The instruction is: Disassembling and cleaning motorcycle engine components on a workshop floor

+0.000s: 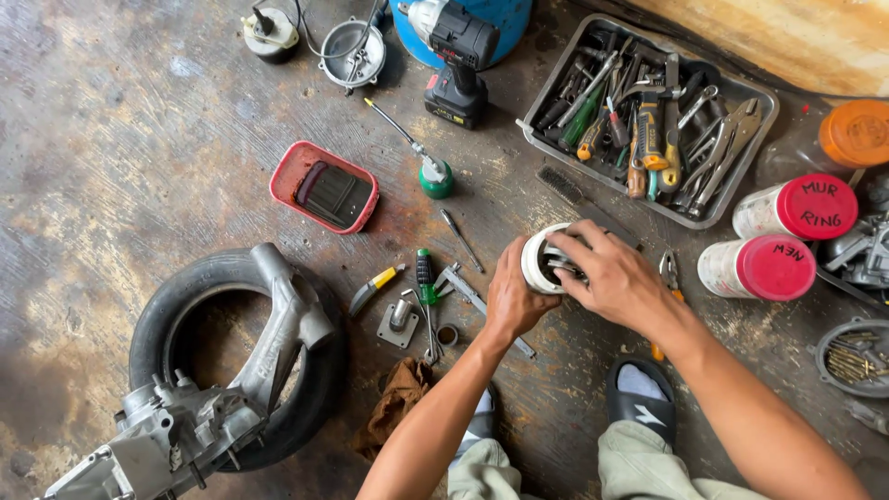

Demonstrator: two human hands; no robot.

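Note:
A round white and metal part (542,260), shaped like a short cylinder, sits on the stained floor between both hands. My left hand (512,298) grips its left side from below. My right hand (613,275) covers its right side with fingers curled over the rim and into the opening. The right half of the part is hidden under my fingers. Just left of my left hand lie a green-handled screwdriver (425,278), a caliper (468,293) and a small metal bracket (400,321).
A grey tray of hand tools (648,116) stands behind. Two red-lidded jars (782,236) stand at right, pliers (669,275) beside my right wrist. A red tub (324,186), cordless drill (456,57), tyre with engine casing (236,370) and brown rag (398,398) lie left.

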